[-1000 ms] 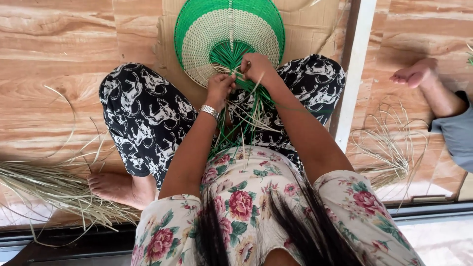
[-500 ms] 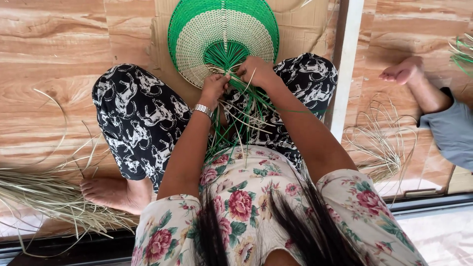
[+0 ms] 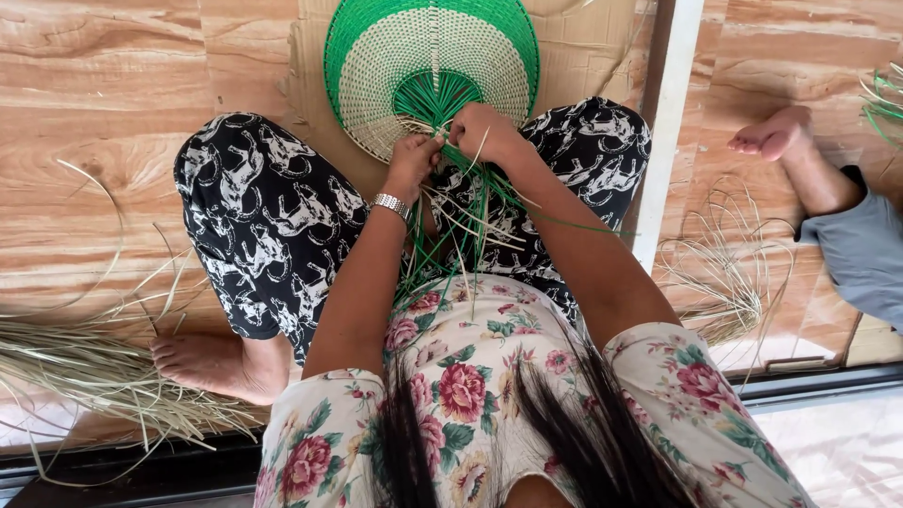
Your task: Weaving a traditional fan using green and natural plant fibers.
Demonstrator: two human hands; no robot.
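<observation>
A round woven fan (image 3: 433, 56) with a green rim, pale straw middle and green core lies on cardboard (image 3: 583, 52) in front of my crossed legs. Loose green and pale strands (image 3: 461, 221) trail from its base toward my lap. My left hand (image 3: 412, 162), with a metal watch on the wrist, pinches strands at the fan's base. Just to its right, my right hand (image 3: 489, 132) grips strands at the same spot. The two hands almost touch.
A pile of pale straw strips (image 3: 85, 367) lies on the wooden floor at the left, by my bare foot (image 3: 212, 362). Curled straw loops (image 3: 724, 268) lie at the right beyond a white frame bar (image 3: 668, 132). Another person's foot (image 3: 781, 132) and grey trouser leg are at far right.
Both hands stay at the fan's base, working the strands with small finger movements. The view has shifted slightly, so the fan sits a little to the left.
</observation>
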